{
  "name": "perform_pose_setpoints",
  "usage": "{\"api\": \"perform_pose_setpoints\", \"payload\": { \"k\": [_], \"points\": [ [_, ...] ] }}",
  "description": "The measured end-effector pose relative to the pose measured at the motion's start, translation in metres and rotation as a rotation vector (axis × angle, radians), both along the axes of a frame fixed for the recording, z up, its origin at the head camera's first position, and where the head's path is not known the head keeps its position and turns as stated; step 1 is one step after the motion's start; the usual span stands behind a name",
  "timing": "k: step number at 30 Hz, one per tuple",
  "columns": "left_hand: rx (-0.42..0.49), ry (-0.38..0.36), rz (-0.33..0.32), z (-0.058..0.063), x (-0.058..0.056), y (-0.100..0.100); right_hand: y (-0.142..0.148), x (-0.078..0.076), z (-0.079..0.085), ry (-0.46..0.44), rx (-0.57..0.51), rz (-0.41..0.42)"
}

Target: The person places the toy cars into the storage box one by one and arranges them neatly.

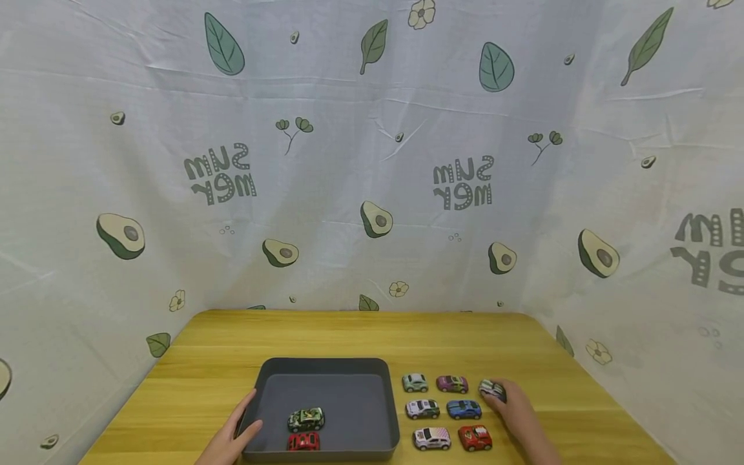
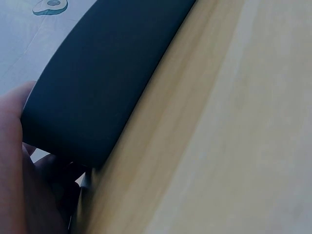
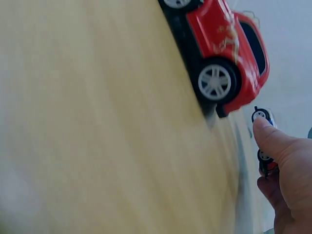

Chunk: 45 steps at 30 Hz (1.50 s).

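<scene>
In the head view my left hand (image 1: 231, 431) holds the left wall of a dark grey tray (image 1: 325, 366), thumb over the rim. The left wrist view shows the tray's outer wall (image 2: 97, 73) close up beside that hand. A dark green patterned toy car (image 1: 306, 420) and a red toy car (image 1: 303, 442) sit in the tray's front part. At the right, my right hand (image 1: 514, 413) pinches a white and green toy car (image 1: 491, 389) between thumb and fingers; most of its right end is hidden. In the right wrist view the thumb covers this car's side.
Between tray and right hand stand several toy cars: pale green (image 1: 415, 382), purple (image 1: 452, 383), white and dark (image 1: 422, 409), blue (image 1: 464, 409), white and pink (image 1: 432, 438) and red (image 1: 475, 438). A patterned cloth (image 1: 325, 194) hangs behind the wooden table (image 1: 465, 336).
</scene>
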<state>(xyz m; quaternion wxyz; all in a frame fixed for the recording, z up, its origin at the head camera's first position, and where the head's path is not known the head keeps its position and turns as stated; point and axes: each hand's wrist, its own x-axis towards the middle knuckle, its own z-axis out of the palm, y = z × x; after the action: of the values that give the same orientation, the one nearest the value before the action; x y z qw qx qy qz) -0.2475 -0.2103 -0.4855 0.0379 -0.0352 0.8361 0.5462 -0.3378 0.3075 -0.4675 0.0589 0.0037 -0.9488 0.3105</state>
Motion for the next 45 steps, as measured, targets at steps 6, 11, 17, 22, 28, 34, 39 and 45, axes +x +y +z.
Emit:
{"api": "perform_pose_setpoints", "payload": {
  "k": [6, 11, 17, 22, 28, 34, 39, 45],
  "points": [
    [-0.024, 0.01, 0.003, 0.001, 0.0, 0.0, -0.011, 0.009, 0.006, 0.056, -0.081, -0.011],
    [-0.032, 0.016, 0.003, 0.001, 0.0, 0.0, -0.024, 0.014, 0.014, 0.069, -0.119, -0.02],
    [-0.033, 0.015, 0.005, 0.002, 0.001, 0.0, -0.046, 0.022, 0.022, 0.071, -0.169, 0.007],
    [-0.028, 0.015, 0.003, 0.002, 0.002, 0.0, -0.067, 0.025, 0.028, 0.205, -0.036, 0.064],
    [-0.016, 0.01, 0.003, 0.003, 0.001, 0.001, -0.096, 0.033, 0.034, 0.291, -0.014, 0.099],
    [-0.011, 0.01, -0.002, 0.002, 0.001, 0.001, -0.124, 0.043, 0.041, 0.309, -0.006, 0.178],
    [-0.01, 0.004, -0.002, 0.002, 0.001, 0.001, -0.145, 0.048, 0.043, 0.283, -0.016, 0.242],
    [-0.007, 0.006, -0.005, 0.002, 0.0, 0.0, -0.169, 0.055, 0.042, 0.293, 0.02, 0.32]
  ]
}}
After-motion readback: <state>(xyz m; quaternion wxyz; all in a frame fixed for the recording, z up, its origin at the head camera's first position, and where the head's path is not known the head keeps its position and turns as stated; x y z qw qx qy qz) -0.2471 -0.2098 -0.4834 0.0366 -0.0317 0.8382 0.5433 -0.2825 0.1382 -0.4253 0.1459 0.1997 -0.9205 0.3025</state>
